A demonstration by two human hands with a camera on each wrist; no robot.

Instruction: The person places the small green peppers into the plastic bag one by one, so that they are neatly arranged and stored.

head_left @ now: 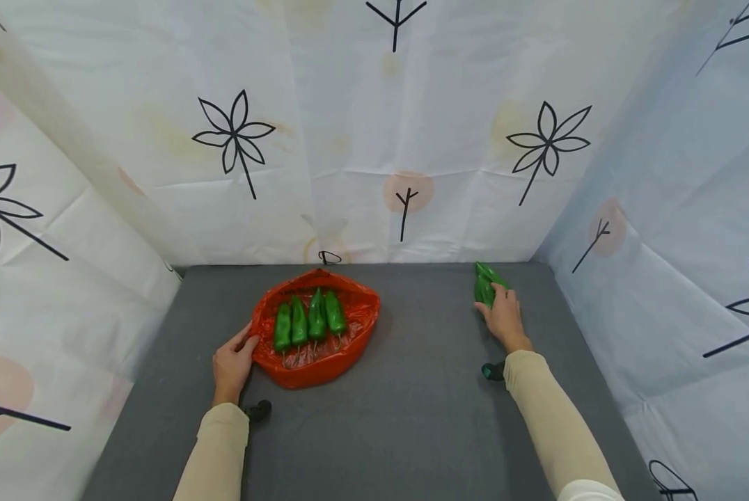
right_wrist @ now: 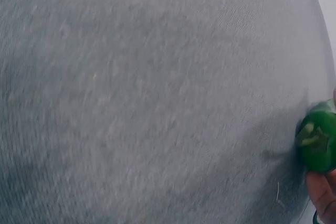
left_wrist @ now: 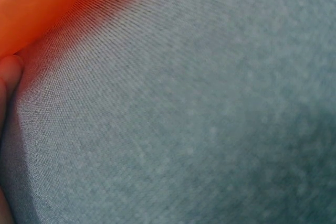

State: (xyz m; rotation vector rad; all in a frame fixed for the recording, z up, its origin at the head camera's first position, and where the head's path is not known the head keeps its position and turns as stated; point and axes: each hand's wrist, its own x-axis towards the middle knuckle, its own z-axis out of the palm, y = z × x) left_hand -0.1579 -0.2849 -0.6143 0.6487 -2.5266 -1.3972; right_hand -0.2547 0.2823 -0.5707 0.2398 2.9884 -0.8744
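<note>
A red plastic bag (head_left: 356, 351), spread wide like a shallow bowl, lies left of centre on the grey table. Several long green peppers (head_left: 317, 316) lie side by side in it, stems toward me. My left hand (head_left: 232, 365) pinches the bag's left rim. In the left wrist view a fingertip (left_wrist: 10, 71) meets the orange-red plastic (left_wrist: 42, 3). Far off at the back right, my right hand (head_left: 505, 320) grips green peppers (head_left: 484, 287), partly hidden by its fingers. The right wrist view shows the stem end of one pepper (right_wrist: 317, 142) above the fingertips.
White cloth walls (head_left: 349, 153) printed with flowers and twigs rise behind the grey table (head_left: 412, 424) and along both sides. The right hand's peppers are close to the table's back edge. A dark band piece hangs at each wrist.
</note>
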